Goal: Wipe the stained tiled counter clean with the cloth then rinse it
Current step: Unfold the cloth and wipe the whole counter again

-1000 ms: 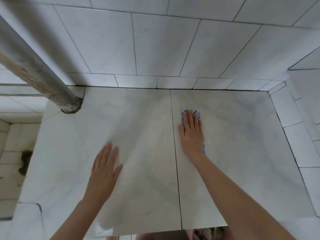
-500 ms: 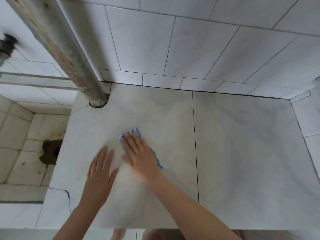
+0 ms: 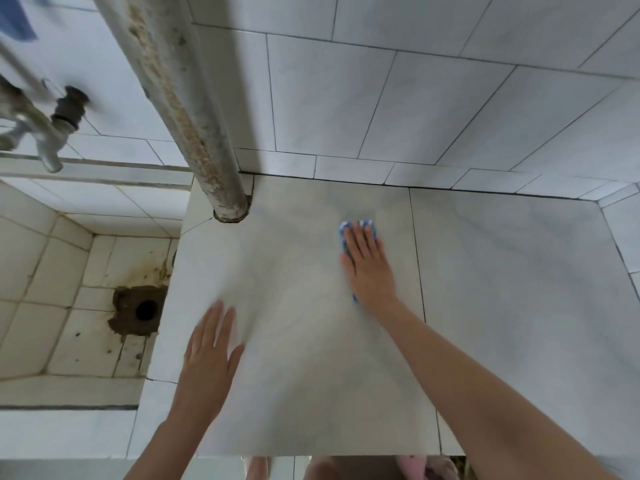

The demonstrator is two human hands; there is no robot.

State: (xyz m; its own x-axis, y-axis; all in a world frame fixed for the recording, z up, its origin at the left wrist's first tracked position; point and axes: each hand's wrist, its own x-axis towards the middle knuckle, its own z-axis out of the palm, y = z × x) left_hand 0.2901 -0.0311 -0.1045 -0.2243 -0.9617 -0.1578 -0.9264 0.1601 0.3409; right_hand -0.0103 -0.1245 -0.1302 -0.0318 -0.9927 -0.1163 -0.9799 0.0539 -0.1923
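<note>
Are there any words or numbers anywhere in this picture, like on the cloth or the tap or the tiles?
None: no word, number or sign can be read.
Cloth under the right hand: blue and white pattern only, no writing.
Tap: blurred, no mark to read.
Pipe: rust and stains, no label.
Counter and wall tiles: plain marbling only.

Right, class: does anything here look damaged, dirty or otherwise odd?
Yes. The pipe standing at the counter corner is rusty and flaking. In the basin left of the counter, the drain hole has a rough, broken edge with brown stains around it. The counter's left tile looks dull yellowish.
</note>
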